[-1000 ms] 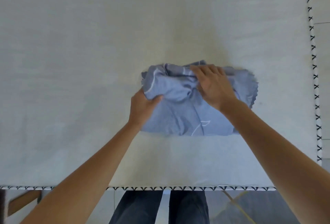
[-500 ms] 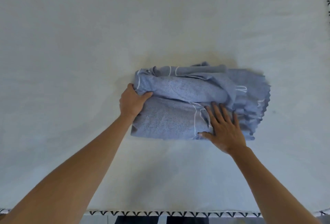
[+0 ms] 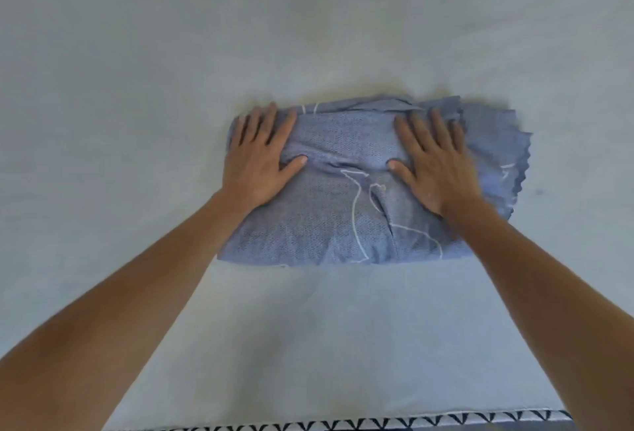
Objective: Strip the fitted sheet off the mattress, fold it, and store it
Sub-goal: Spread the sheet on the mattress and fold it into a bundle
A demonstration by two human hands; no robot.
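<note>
The blue, white-lined fabric fitted sheet [image 3: 329, 218] lies folded thick on the bare pale mattress [image 3: 308, 327]. My left grip [image 3: 255, 163] and right grip [image 3: 435, 169] press it flat-handed, clasping nothing. Folding seems finished; next I must scoop both ends together to carry it off.

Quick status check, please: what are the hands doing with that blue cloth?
Left hand and right hand flat, pressing the folded blue sheet. Sheet lies on the bare mattress. Nothing in the way.
</note>
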